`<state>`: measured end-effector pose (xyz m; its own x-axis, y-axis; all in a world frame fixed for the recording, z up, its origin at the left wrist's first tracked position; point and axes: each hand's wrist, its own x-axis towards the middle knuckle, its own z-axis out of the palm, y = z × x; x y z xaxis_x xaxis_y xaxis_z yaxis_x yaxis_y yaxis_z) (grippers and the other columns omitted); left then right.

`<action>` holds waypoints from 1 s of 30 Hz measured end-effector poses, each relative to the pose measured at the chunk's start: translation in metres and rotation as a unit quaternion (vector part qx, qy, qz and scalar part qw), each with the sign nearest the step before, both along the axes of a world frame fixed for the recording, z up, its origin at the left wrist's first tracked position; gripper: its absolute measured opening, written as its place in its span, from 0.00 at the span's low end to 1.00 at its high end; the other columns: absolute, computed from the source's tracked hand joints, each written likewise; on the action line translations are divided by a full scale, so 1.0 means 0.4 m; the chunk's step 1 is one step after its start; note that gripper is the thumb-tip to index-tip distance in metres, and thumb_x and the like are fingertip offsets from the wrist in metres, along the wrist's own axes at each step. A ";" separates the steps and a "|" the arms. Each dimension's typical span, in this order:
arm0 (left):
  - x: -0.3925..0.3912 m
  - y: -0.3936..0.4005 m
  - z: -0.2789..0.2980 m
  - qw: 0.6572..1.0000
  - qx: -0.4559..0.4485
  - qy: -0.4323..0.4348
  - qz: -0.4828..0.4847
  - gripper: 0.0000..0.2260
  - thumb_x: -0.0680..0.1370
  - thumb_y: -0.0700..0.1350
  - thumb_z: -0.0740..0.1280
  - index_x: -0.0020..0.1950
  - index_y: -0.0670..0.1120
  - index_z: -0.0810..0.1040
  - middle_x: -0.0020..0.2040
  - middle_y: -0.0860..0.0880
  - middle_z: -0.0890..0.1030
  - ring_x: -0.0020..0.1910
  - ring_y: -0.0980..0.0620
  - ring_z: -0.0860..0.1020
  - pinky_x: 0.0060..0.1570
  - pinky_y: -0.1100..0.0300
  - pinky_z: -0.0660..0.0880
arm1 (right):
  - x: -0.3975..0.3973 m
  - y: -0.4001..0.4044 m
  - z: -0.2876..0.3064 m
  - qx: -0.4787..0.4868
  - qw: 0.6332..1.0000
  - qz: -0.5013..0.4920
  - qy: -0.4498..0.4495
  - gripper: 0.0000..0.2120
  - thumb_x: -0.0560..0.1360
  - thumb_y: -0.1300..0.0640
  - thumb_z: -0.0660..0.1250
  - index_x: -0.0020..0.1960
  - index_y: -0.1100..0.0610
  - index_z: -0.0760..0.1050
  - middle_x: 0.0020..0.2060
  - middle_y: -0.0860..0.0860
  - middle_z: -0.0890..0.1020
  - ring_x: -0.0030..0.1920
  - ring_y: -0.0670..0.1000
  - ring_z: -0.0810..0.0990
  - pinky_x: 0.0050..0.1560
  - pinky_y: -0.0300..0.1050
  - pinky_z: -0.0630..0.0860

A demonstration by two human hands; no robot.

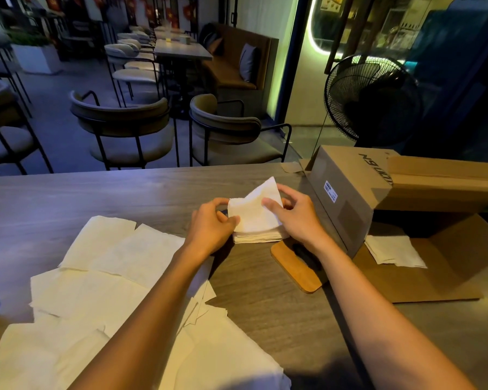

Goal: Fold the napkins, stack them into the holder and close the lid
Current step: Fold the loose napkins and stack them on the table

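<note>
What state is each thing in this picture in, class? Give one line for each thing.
Folded napkin: pinched by both hands.
Left hand: gripping.
Right hand: gripping.
Napkin stack: folded, piled.
Loose napkins: unfolded, spread flat.
Wooden lid: off, lying flat.
Cardboard box: open.

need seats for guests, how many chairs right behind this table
2 directly behind the table: one chair left of centre, another chair to its right. More stand further back in the dim room, some possibly hidden.

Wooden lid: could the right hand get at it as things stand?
Probably yes, after letting go: the right hand pinches the napkin, and the wooden lid lies flat on the table directly under that forearm, nothing covering it.
</note>
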<state>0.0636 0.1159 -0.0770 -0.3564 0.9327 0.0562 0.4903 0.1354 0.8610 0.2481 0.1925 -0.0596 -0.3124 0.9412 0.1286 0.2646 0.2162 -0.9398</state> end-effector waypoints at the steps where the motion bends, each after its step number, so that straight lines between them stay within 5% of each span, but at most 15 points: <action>1: 0.000 -0.001 0.004 1.000 0.019 0.003 0.006 0.22 0.78 0.45 0.71 0.71 0.50 0.73 0.40 0.50 0.84 0.42 0.59 0.81 0.45 0.61 0.76 | 0.000 0.003 0.000 0.004 1.000 0.003 0.013 0.23 0.79 0.58 0.72 0.73 0.54 0.74 0.54 0.45 0.83 0.51 0.42 0.83 0.43 0.35 0.82; 8: 0.005 -0.007 -0.021 0.998 0.011 0.067 -0.014 0.26 0.77 0.48 0.72 0.74 0.50 0.70 0.38 0.53 0.83 0.44 0.55 0.82 0.54 0.47 0.80 | 0.021 0.028 -0.053 0.030 0.988 -0.053 -0.142 0.25 0.78 0.49 0.73 0.72 0.51 0.74 0.39 0.50 0.80 0.41 0.50 0.80 0.38 0.41 0.74; 14: -0.014 -0.006 -0.002 0.995 -0.026 0.094 -0.028 0.27 0.76 0.54 0.72 0.73 0.51 0.70 0.41 0.54 0.81 0.46 0.55 0.80 0.56 0.48 0.79 | 0.022 0.046 -0.088 0.049 0.974 -0.093 -0.199 0.34 0.74 0.44 0.75 0.76 0.50 0.67 0.45 0.51 0.80 0.50 0.51 0.80 0.56 0.55 0.81; 16: -0.057 -0.013 0.030 0.991 -0.060 0.121 -0.013 0.23 0.76 0.57 0.70 0.69 0.53 0.73 0.50 0.52 0.81 0.54 0.51 0.78 0.61 0.47 0.75 | 0.015 0.039 -0.082 0.075 0.968 -0.115 -0.212 0.34 0.76 0.42 0.73 0.76 0.51 0.66 0.49 0.52 0.77 0.53 0.52 0.76 0.54 0.54 0.79; 19: -0.163 -0.056 0.078 0.947 -0.146 0.283 0.033 0.21 0.75 0.59 0.70 0.65 0.54 0.75 0.64 0.46 0.73 0.66 0.43 0.67 0.64 0.47 0.65 | -0.015 0.013 -0.064 0.159 0.957 -0.138 -0.200 0.29 0.77 0.40 0.70 0.73 0.51 0.70 0.53 0.50 0.75 0.56 0.52 0.74 0.53 0.51 0.77; 22: -0.261 -0.118 0.093 0.915 -0.282 0.289 0.009 0.24 0.74 0.60 0.72 0.65 0.51 0.74 0.66 0.43 0.69 0.68 0.39 0.64 0.68 0.44 0.62 | -0.087 -0.038 -0.041 0.197 0.963 -0.065 -0.171 0.21 0.77 0.40 0.69 0.67 0.47 0.75 0.48 0.47 0.76 0.53 0.49 0.75 0.49 0.44 0.75; 25: -0.314 -0.130 0.072 0.919 -0.314 0.230 -0.054 0.20 0.66 0.67 0.74 0.49 0.55 0.78 0.59 0.47 0.75 0.62 0.42 0.71 0.67 0.40 0.67 | -0.172 -0.095 -0.043 0.185 0.973 0.052 -0.128 0.12 0.75 0.34 0.66 0.57 0.34 0.75 0.45 0.43 0.78 0.50 0.48 0.77 0.50 0.43 0.77; 27: -0.321 -0.122 0.055 0.930 -0.306 0.192 -0.067 0.24 0.59 0.68 0.77 0.45 0.55 0.81 0.53 0.50 0.79 0.57 0.46 0.75 0.63 0.43 0.72 | -0.215 -0.129 -0.042 0.186 0.967 0.106 -0.141 0.13 0.77 0.38 0.67 0.59 0.40 0.77 0.47 0.44 0.79 0.50 0.46 0.77 0.50 0.41 0.77; 30: -0.305 -0.113 0.054 0.948 -0.253 0.180 -0.075 0.09 0.68 0.56 0.78 0.42 0.55 0.82 0.47 0.52 0.81 0.52 0.50 0.78 0.58 0.49 0.75 | -0.253 -0.161 -0.031 0.133 0.964 0.167 -0.157 0.18 0.79 0.41 0.67 0.63 0.50 0.77 0.46 0.43 0.80 0.48 0.43 0.78 0.45 0.33 0.75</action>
<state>-0.0585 0.0705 -0.0553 -0.2607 0.9114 -0.3185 0.7860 0.3919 0.4781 0.1468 0.1283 -0.0720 -0.6547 0.7284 0.2019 0.4011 0.5612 -0.7240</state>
